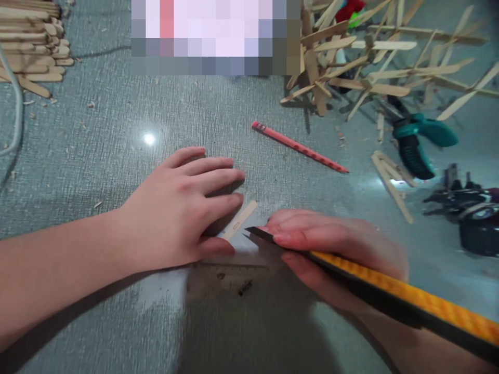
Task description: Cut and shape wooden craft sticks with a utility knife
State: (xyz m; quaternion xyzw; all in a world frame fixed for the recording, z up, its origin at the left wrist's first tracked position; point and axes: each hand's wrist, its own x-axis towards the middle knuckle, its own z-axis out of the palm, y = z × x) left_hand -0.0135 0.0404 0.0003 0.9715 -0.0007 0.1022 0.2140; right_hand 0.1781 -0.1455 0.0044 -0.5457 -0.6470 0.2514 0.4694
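My left hand lies palm down on the grey textured table, fingers spread. Beside its thumb and forefinger is a wooden craft stick with a small rectangle marked on it; the stick's lower end is hidden by the hand. My right hand grips a yellow and black utility knife with its blade out. The blade tip points left, close to the stick; I cannot tell whether it touches. Just below the left thumb lies a clear ruler, hard to make out against the table.
A red pencil lies beyond the hands. Stacked craft sticks sit at the far left near a grey cable. A structure of joined sticks stands at the back right, with teal-handled pliers and dark objects nearer.
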